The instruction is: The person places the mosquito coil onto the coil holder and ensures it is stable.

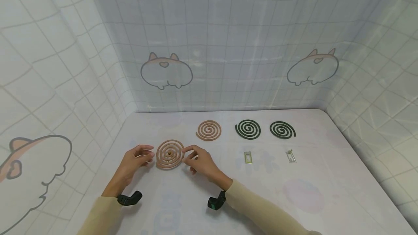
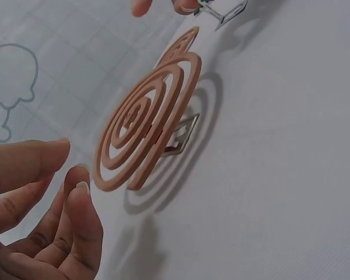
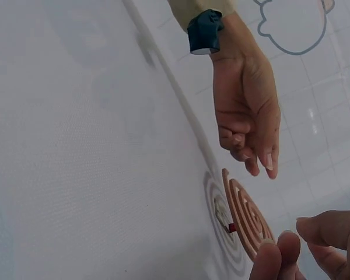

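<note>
Tan coil (image 2: 132, 111) sits up on a small metal stand (image 2: 188, 134), raised off the white surface (image 1: 183, 198), its shadow cast below; left side of the surface, between the two hands. In the head view the stand's gold tip pokes through the coil's middle. Small red bit (image 3: 232, 227) between stand and coil in the right wrist view.

Left hand (image 1: 135, 157): released, fingers loosely bent, just beside the coil's left edge, small gap visible in the left wrist view. Right hand (image 1: 200, 160): also released, thumb and forefinger apart, at the coil's right edge; forefinger tip overlaps the rim in the head view, cannot tell if it touches.

Second tan coil (image 1: 208, 130) flat on the surface, farther back and a bit right. Two green coils (image 1: 248, 129) in the same back row, to its right, apart from each other. Gold stand (image 1: 246, 157) in front of the left green coil, silver stand (image 1: 290, 157) in front of the right green one; both lie well right of the right hand.

Beige sleeves (image 1: 261, 206), a dark wrist device (image 1: 130, 198) on each wrist. Grid-print curtain (image 1: 215, 46) with cartoon animals hangs behind and on both sides.
</note>
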`<state>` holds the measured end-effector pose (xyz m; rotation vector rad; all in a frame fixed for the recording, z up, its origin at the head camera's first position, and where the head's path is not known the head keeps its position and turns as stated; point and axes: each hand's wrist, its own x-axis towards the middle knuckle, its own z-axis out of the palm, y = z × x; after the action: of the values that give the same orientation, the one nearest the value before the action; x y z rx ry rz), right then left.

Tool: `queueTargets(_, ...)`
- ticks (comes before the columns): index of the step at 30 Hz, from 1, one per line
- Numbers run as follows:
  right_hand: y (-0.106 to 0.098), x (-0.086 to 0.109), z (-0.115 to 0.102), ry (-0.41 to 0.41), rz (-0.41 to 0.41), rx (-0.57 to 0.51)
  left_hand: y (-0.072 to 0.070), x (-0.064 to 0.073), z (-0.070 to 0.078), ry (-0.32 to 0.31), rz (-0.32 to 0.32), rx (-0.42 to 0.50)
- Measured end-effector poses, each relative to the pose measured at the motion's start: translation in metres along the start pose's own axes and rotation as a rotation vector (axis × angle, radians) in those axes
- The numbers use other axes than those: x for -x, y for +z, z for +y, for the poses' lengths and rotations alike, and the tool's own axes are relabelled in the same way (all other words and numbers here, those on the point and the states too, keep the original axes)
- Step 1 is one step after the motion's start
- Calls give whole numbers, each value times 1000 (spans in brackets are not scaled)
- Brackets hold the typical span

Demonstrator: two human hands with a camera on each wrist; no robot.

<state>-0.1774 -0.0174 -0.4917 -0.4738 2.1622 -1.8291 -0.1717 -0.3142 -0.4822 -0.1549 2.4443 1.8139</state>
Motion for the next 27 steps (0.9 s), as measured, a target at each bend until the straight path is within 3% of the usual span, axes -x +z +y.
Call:
queueTargets(15, -16, 14, -9, -52, 15, 2, 13, 6, 8, 16, -21, 19)
queueTargets(27, -36, 22, -13, -40, 33, -17, 22, 8, 19, 37, -40, -2)
